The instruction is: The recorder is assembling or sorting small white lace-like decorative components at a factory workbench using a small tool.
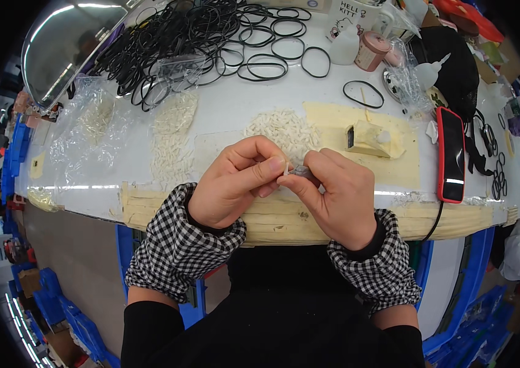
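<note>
My left hand (232, 184) and my right hand (342, 196) meet over the near edge of the white table. Between its thumb and forefinger, my left hand pinches a small white piece (286, 168). My right hand is closed on a small grey metal tool (304, 175), whose tip comes close to that piece; fingers hide the rest, and I cannot make out its kind. Just beyond my hands lies a heap of small white pieces (281, 129). A second spread of similar pieces (171, 147) is to the left.
Cream tape (260, 221) covers the table's front edge. A tape-wrapped block (370, 140) sits right of the heap, near a red-cased phone (450, 156) with a cable. Many black rubber loops (168, 43) pile up at the back left. Clear bags (88, 132) lie farther left.
</note>
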A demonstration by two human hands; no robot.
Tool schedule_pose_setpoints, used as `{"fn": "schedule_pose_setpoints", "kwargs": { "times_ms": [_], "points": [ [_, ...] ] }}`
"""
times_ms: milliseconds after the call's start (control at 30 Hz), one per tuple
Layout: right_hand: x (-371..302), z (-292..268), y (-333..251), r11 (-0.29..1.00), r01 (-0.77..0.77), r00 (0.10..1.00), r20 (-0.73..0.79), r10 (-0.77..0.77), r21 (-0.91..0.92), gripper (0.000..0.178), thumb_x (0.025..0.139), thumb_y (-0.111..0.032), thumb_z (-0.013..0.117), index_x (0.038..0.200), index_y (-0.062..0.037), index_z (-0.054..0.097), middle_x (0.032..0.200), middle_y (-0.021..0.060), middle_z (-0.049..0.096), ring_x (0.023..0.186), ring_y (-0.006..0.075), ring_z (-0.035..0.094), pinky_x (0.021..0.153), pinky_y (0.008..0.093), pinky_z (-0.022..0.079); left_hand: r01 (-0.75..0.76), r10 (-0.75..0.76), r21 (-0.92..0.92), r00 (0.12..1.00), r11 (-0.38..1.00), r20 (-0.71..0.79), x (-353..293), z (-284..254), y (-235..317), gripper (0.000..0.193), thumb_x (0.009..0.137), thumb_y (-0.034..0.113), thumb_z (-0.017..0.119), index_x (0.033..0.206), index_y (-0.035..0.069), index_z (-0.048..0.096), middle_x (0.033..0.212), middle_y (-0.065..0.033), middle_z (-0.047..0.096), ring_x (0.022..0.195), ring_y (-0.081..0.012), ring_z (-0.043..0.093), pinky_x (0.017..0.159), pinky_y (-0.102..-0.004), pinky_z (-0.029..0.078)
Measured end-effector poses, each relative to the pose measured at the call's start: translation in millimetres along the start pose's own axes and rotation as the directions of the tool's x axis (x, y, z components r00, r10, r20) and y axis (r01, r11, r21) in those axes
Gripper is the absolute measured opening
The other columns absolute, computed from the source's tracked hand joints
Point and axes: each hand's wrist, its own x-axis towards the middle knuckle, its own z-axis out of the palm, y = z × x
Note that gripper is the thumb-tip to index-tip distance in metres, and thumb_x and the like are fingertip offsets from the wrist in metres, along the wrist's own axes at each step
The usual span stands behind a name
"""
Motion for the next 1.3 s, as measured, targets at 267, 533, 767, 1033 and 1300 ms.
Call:
{"fn": "schedule_pose_setpoints", "kwargs": {
  "times_ms": [267, 533, 767, 1033, 1300],
  "points": [
    [-9.4, -2.3, 0.4, 0.968, -0.08, 0.996, 0.017, 0.087, -0.237, 0.03, 0.076, -0.017, 0.069, 0.103, -0.0071, 0.06, 0.079, 0.0051, 0.054, 0.055, 0.0225, 0.057, 0.048, 0.0317, 0.046, -0.074, 0.019, -0.248, 0.976, 0.966, -0.217, 3.4, -11.0, 5.3, 0.016, 0.089, 0.018, 0.049, 0.083, 0.004, 0.052, 0.08, -0.0061, 0.056, 0.068, -0.0131, 0.048, 0.059, -0.0237, 0.038],
    [-21.3, -11.3, -1.3, 0.991, -0.042, 0.998, 0.049, 0.048, -0.129, 0.035, 0.068, 0.002, 0.064, 0.102, -0.0083, 0.063, 0.084, 0.0055, 0.057, 0.062, 0.0234, 0.062, 0.053, 0.0319, 0.049, -0.076, -0.02, -0.419, 0.975, 0.905, -0.221, 3.5, -13.6, 5.1, 0.017, 0.091, 0.017, 0.045, 0.083, 0.003, 0.05, 0.079, -0.0097, 0.057, 0.065, -0.0151, 0.049, 0.055, -0.0252, 0.039],
    [-25.9, -27.8, 9.0, 0.988, -0.128, 0.992, 0.009, 0.129, -0.09, 0.027, 0.065, 0.009, 0.061, 0.088, -0.0048, 0.062, 0.084, 0.0072, 0.061, 0.067, 0.0238, 0.063, 0.056, 0.0304, 0.05, -0.059, -0.001, -0.284, 0.979, 0.957, -0.205, 3.8, -7.7, 6.7, 0.017, 0.094, 0.016, 0.042, 0.084, 0.003, 0.047, 0.081, -0.0066, 0.051, 0.063, -0.011, 0.043, 0.053, -0.0212, 0.035],
    [-19.3, -15.7, 0.9, 0.998, -0.059, 0.962, 0.267, 0.058, -0.005, 0.019, 0.069, -0.001, 0.066, 0.085, -0.0113, 0.062, 0.081, 0.0028, 0.058, 0.063, 0.0228, 0.06, 0.054, 0.0317, 0.047, -0.06, 0.021, -0.203, 0.982, 0.977, -0.187, 1.7, -6.2, 6.9, 0.018, 0.095, 0.019, 0.045, 0.085, 0.004, 0.049, 0.08, -0.0046, 0.052, 0.065, -0.0087, 0.044, 0.053, -0.0203, 0.035],
    [-8.9, -9.3, 0.7, 0.999, -0.001, 0.994, 0.112, -0.003, 0.044, 0.018, 0.072, 0.003, 0.064, 0.086, -0.0051, 0.057, 0.082, 0.0069, 0.055, 0.062, 0.0258, 0.057, 0.053, 0.0338, 0.045, 0.053, -0.044, 0.071, 0.99, 0.996, -0.131, -0.9, 0.5, 3.7, 0.015, 0.094, 0.016, 0.054, 0.095, 0.002, 0.058, 0.084, -0.0007, 0.058, 0.068, -0.005, 0.046, 0.056, -0.0171, 0.036]
  ]
}}
